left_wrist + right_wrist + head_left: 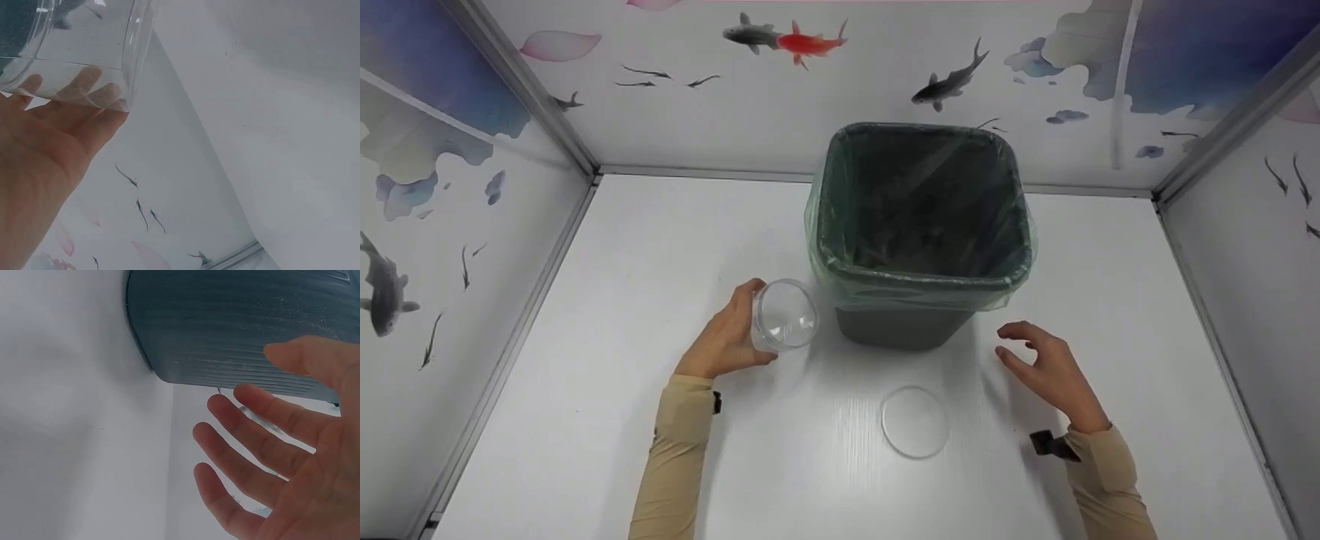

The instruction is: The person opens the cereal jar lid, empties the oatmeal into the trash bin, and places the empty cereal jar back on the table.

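Observation:
My left hand (pixel 729 336) grips a clear plastic jar (pixel 786 315) around its side, left of the bin. In the left wrist view the fingers show through the wall of the jar (pixel 84 50). Flat on the white table lies a clear round lid (pixel 916 423), or ring, between the two hands; which of these cannot be told. My right hand (pixel 1050 373) hovers near the bin's right front corner, fingers loosely bent and holding nothing. The right wrist view shows this hand (pixel 270 444) with its fingers spread apart beside the bin wall (pixel 225 332).
A dark bin (pixel 904 328) with a green plastic liner (pixel 915 292) folded over its rim stands at the back middle of the white table (pixel 780 480). Printed panels enclose the back wall (pixel 675 127) and both sides.

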Available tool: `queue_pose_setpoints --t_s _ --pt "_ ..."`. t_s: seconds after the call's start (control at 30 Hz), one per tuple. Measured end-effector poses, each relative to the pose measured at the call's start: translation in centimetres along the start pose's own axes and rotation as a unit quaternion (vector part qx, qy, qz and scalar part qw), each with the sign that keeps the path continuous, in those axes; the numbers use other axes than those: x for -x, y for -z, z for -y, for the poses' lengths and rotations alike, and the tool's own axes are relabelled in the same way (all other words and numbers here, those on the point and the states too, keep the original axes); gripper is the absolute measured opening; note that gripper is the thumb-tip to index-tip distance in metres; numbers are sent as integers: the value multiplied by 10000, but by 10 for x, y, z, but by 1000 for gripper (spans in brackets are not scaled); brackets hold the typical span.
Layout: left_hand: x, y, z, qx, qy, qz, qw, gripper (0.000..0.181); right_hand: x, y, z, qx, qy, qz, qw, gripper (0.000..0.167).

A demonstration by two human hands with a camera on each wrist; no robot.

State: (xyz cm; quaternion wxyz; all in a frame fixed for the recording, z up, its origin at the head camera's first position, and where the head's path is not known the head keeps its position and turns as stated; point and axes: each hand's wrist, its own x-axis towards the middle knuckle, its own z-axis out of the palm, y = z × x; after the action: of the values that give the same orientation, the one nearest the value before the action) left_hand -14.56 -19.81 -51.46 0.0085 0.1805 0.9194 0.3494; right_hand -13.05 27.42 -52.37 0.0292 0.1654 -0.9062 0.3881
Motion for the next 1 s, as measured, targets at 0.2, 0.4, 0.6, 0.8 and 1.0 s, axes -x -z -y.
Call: queue_pose_setpoints --t_s 0.2,0.4,0.6,0.8,1.0 --pt "14 -20 -1 649 -42 14 9979 107 4 -5 -4 -57 10 55 10000 23" --pt "22 -35 -2 893 8 145 9959 110 8 -8 -7 -46 -30 67 10000 24" --pt "29 -48 -2 1316 187 379 9904 112 8 -10 -8 -50 -16 94 9999 24" --pt "32 -49 -2 1523 261 626 9860 115 11 -8 -10 -36 -8 27 10000 24" --pt "33 -50 -1 1432 15 947 9851 110 11 -7 -10 11 76 -72 9999 24"
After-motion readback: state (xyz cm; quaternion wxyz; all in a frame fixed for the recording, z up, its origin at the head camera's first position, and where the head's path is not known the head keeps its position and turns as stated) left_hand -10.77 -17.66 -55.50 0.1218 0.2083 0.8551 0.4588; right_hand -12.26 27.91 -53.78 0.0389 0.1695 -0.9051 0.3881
